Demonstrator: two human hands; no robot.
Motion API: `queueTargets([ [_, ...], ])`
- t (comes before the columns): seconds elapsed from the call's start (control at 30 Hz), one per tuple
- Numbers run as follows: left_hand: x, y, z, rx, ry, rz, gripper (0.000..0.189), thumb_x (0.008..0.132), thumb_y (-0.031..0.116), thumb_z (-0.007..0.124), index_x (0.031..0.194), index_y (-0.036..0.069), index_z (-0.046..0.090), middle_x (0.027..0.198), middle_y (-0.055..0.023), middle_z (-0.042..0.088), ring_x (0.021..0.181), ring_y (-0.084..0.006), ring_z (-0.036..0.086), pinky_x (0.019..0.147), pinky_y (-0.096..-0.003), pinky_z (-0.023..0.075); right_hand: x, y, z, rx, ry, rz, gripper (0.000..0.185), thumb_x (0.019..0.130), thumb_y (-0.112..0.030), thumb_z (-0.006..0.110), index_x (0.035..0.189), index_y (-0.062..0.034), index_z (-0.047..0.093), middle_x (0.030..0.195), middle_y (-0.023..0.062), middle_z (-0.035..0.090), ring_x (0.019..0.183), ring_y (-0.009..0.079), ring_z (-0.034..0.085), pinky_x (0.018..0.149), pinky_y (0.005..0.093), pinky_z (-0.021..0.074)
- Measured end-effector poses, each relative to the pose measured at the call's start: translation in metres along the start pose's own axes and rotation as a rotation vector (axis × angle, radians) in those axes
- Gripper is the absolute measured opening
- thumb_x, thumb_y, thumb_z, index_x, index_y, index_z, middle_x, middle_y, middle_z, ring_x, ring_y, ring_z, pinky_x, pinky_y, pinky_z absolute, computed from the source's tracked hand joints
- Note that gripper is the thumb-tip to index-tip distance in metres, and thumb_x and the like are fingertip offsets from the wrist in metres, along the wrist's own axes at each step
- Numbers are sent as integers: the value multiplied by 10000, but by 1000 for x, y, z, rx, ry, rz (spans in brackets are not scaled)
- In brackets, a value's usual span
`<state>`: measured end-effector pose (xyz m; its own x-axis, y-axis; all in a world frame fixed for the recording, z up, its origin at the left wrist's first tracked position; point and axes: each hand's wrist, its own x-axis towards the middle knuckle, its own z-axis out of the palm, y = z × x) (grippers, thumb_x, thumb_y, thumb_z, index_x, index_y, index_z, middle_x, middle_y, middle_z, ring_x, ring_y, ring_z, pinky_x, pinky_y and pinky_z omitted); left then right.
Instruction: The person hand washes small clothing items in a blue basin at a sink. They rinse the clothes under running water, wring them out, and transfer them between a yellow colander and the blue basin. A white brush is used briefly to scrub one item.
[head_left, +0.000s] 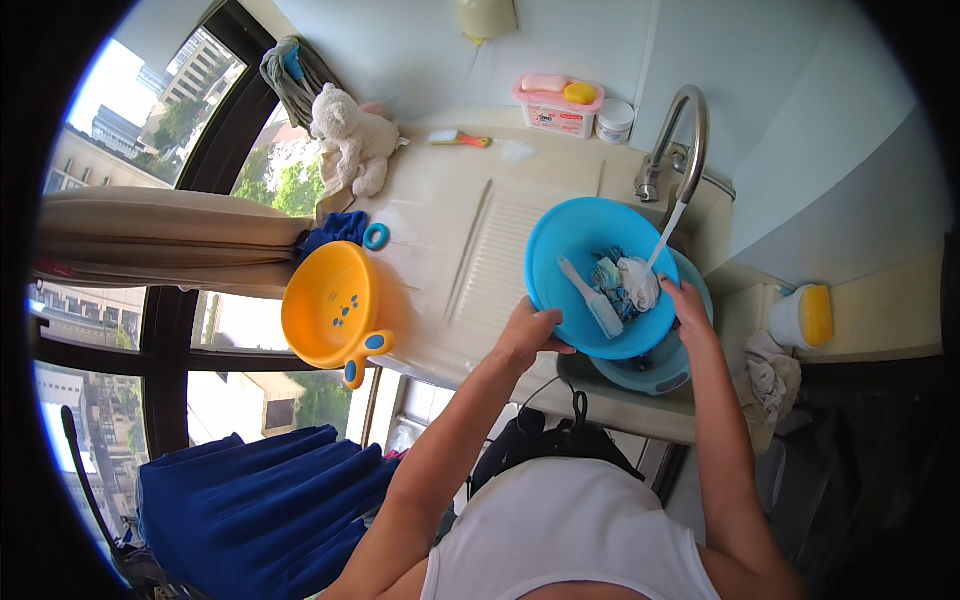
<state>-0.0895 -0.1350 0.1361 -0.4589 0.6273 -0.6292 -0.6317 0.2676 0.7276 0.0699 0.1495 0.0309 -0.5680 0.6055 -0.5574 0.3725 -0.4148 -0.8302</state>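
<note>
Both hands hold a blue plastic basin (559, 232) by its rim, my left hand (532, 330) at its near left side and my right hand (684, 306) at its right. In the basin lie a scrub brush (590, 297) with white bristles, a bunched white cloth (639, 285) and patterned blue-green cloth (621, 304). Water runs from the curved metal faucet (699, 142) onto the white cloth. Beneath the held basin, a second, duller blue basin (651, 381) shows in part in the sink; its contents are mostly hidden.
An orange basin (322, 300) stands left on the counter beside a teal ring (376, 237). Behind are a white plush toy (360, 139), another brush (459, 139), a pink box (559, 112) with soap and a white jar (615, 121). Right are a white tub (787, 319) and crumpled cloth (769, 375).
</note>
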Motion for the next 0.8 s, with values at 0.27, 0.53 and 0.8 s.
queueTargets([
  [0.27,3,-8,10,-13,126,169,550,894,20,508,1393,-142,343,1232,-301,603,907,-415,749,611,-417,696,13,16,25,-132,166,-256,488,982,-205,738,1420,-36,607,1033,49,720,912,131,645,803,329,508],
  [0.53,9,-26,19,79,236,170,654,908,21,490,1495,-87,223,1347,-299,529,1006,-422,726,629,-430,703,12,46,31,-366,213,-208,526,1022,-261,653,1480,-32,538,1153,169,712,1001,308,687,872,442,522],
  [0.8,11,-37,19,121,164,143,652,907,34,512,1480,-99,230,1331,-297,535,1004,-410,724,621,-425,702,-15,45,16,-416,148,-94,543,1011,-210,655,1495,-10,512,1277,216,685,1114,353,683,933,466,533],
])
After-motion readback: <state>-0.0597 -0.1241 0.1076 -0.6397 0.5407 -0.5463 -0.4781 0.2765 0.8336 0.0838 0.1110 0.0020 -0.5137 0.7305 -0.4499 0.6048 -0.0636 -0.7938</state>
